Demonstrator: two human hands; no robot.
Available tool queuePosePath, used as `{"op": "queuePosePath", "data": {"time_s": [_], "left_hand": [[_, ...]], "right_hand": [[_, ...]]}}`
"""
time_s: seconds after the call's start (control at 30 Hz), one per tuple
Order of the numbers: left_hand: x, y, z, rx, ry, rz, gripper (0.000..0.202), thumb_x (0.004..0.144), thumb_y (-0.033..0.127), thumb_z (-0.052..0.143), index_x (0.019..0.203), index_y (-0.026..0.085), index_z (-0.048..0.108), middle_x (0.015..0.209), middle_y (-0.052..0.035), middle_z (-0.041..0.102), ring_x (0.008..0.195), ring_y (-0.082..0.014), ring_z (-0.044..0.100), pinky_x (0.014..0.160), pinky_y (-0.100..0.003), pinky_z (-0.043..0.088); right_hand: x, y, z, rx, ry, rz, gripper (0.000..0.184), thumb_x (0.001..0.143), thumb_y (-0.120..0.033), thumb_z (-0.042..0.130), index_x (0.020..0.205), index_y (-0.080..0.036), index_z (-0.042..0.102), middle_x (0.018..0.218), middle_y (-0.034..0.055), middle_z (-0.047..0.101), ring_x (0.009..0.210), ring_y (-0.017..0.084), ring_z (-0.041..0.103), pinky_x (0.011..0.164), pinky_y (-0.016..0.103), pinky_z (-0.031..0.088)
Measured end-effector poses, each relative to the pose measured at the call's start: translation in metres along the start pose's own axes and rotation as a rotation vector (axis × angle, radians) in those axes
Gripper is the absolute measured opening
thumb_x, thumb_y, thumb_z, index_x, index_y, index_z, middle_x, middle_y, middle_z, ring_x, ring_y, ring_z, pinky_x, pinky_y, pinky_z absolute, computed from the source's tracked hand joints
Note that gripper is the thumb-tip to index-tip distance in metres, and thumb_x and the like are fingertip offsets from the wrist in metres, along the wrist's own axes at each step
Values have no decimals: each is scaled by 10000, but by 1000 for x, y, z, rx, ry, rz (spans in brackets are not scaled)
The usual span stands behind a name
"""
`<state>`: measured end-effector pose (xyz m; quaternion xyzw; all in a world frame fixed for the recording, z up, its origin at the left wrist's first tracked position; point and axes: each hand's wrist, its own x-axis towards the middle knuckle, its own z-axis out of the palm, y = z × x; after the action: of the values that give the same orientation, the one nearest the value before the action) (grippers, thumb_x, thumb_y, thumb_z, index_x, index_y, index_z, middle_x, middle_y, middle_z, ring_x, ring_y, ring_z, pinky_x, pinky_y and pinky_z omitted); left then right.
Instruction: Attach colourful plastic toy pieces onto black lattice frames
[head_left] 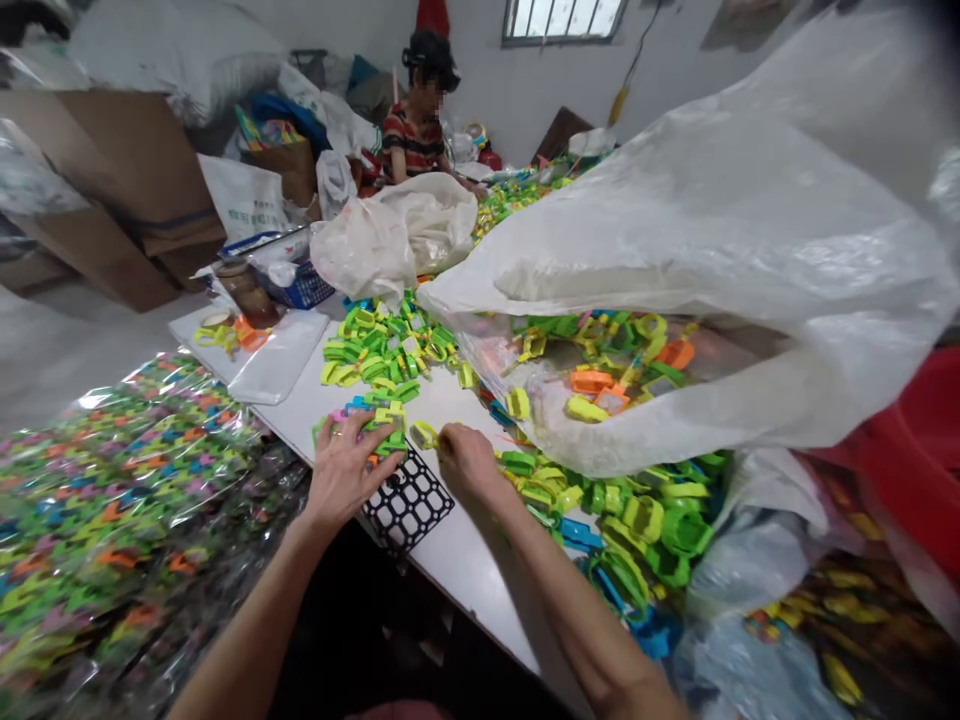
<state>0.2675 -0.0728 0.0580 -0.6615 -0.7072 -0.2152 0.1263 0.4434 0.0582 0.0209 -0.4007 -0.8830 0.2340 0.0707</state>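
Observation:
My left hand [346, 462] lies with spread fingers on a cluster of coloured plastic pieces [391, 415], touching them without a closed grip. Beneath its fingertips is the edge of a black grid plate [409, 505] with rounded openings. My right hand [466, 458] has its fingers closed at the end of a yellow toy watch [424, 434], just right of that cluster. The fingertips are partly hidden. Beyond my hands is a heap of green and yellow toy watches [375, 345]. Another heap of watches [622, 525] lies along my right forearm.
A large white plastic bag [675, 230] gapes at the right, with watches inside. Clear-wrapped sheets of colourful pieces [142, 480] lie at the left. A blue basket [304, 285] and a brown jar [244, 290] stand farther back. Another person [415, 135] sits across the table [480, 590].

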Motion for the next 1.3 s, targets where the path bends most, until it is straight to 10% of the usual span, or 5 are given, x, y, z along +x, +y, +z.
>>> {"op": "queuePosePath", "data": {"time_s": [0.17, 0.5, 0.9, 1.13, 1.3], "left_hand": [[25, 16, -18, 73, 1, 9, 434, 901, 546, 575, 1228, 271, 653, 1388, -149, 509, 1309, -365, 452, 1121, -653, 201], [50, -11, 11, -60, -348, 22, 374, 955, 401, 499, 1289, 265, 596, 1361, -98, 572, 1347, -328, 411, 1080, -620, 315], [46, -14, 6, -95, -341, 132, 461, 960, 532, 470, 1372, 334, 530, 1371, -101, 562, 1331, -339, 421, 1046, -572, 355], [35, -14, 32, -145, -217, 376, 289, 949, 498, 444, 1023, 411, 710, 1263, -24, 634, 1253, -339, 490, 1018, -552, 364], [62, 3, 39, -121, -217, 234, 413, 945, 589, 407, 953, 321, 720, 1178, -74, 644, 1211, -357, 498, 967, -571, 372]], "right_hand": [[7, -5, -10, -86, -121, 92, 137, 852, -180, 551, 900, -148, 675, 861, 120, 698, 775, 215, 614, 657, 282, 380], [10, -14, 49, 891, 79, 27, 189, 772, -310, 559, 833, -157, 650, 742, 6, 652, 680, 167, 569, 661, 267, 468], [13, -34, 24, 117, -167, -186, 243, 879, -146, 506, 1069, -144, 658, 1096, 120, 685, 997, 237, 635, 867, 312, 492], [-19, -27, 32, 109, -68, -137, 298, 899, -200, 454, 1140, -129, 615, 1087, 138, 671, 963, 247, 644, 829, 334, 520], [-4, -20, 25, 68, -36, -47, 307, 901, -160, 463, 1169, -106, 603, 1108, 137, 662, 1003, 244, 630, 856, 322, 498]]}}
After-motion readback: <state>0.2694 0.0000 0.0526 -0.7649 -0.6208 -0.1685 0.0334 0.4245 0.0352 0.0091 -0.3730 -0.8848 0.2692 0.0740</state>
